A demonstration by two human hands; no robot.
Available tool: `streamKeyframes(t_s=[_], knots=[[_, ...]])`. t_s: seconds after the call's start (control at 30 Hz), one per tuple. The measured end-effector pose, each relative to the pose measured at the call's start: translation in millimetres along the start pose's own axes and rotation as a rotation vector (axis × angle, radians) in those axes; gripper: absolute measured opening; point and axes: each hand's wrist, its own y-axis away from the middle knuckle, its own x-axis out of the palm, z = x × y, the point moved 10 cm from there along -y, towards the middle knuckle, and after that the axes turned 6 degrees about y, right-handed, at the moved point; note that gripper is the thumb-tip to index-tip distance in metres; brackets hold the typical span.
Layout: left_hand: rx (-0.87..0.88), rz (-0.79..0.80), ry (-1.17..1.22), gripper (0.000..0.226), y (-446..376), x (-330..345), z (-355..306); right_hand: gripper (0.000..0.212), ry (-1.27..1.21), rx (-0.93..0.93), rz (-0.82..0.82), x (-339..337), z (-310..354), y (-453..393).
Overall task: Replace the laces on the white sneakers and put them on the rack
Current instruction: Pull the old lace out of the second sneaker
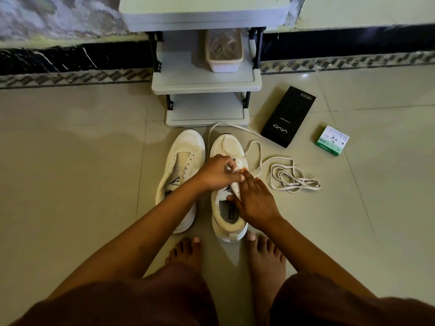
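Observation:
Two white sneakers stand side by side on the floor, toes toward the rack. The left sneaker (182,165) has bare eyelets. Over the right sneaker (227,147) my left hand (217,172) pinches a white lace end at the eyelets. My right hand (253,198) holds the shoe's tongue and side, thumb inside the opening. One white lace (253,149) runs from that shoe in a loop to the toe. Another lace lies in a loose pile (294,178) to the right. The grey rack (207,83) stands just beyond the toes.
A pale plastic tub (224,64) with laces inside sits on the rack's middle shelf. A black phone box (288,116) and a small green-and-white box (332,140) lie on the tiled floor at right. My bare feet (188,251) are just behind the shoes. A dark-tiled wall base runs behind.

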Motion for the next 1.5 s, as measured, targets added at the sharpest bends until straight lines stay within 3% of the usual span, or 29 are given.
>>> streamKeyframes(t_s=[0.13, 0.3, 0.37, 0.5, 0.57, 0.67, 0.73, 0.83, 0.9, 0.97, 1.07, 1.1, 1.17, 1.27, 1.5], knots=[[0.029, -0.051, -0.461, 0.042, -1, -11, 8, 0.073, 0.023, 0.01, 0.001, 1, -3, -6], [0.092, -0.145, -0.745, 0.029, 0, -10, -3, 0.075, -0.002, 0.012, -0.012, 0, -5, -6], [0.132, -0.177, -0.638, 0.024, 1, -11, -9, 0.076, 0.011, 0.015, -0.005, 1, -5, -7], [0.15, -0.141, -0.065, 0.015, -4, -24, -17, 0.075, 0.019, 0.006, -0.006, 0, -5, -7], [0.104, -0.12, 0.031, 0.02, -3, -21, -11, 0.075, 0.007, 0.0, -0.018, -1, -4, -7], [0.059, -0.064, -0.25, 0.037, -2, -9, 4, 0.075, -0.01, 0.002, -0.029, -4, -2, -7], [0.056, -0.124, -0.457, 0.031, -1, -13, 8, 0.075, -0.008, 0.003, -0.03, -4, -2, -6], [0.049, -0.245, -0.554, 0.021, 3, -20, 6, 0.075, 0.008, 0.002, -0.033, -4, -2, -6], [0.068, -0.24, -0.587, 0.02, 1, -17, 1, 0.075, 0.006, 0.003, -0.045, -5, -2, -7], [0.097, -0.203, -0.399, 0.016, -1, -17, -4, 0.074, -0.001, -0.003, -0.042, -3, -1, -8], [0.084, -0.144, 0.158, 0.011, -2, -16, -14, 0.074, -0.01, -0.006, -0.021, 0, -1, -10], [0.088, -0.129, 0.21, 0.009, 0, -14, -16, 0.074, -0.01, -0.006, -0.02, 0, -2, -10], [0.11, -0.083, 0.039, 0.01, -2, -10, -13, 0.073, -0.007, -0.007, -0.022, -1, -2, -9], [0.091, -0.08, -0.507, 0.031, 0, -9, 6, 0.075, -0.031, -0.011, -0.043, -6, 0, -8], [0.049, -0.236, -0.621, 0.022, 5, -15, 5, 0.077, -0.035, -0.023, -0.054, -8, 2, -6]])
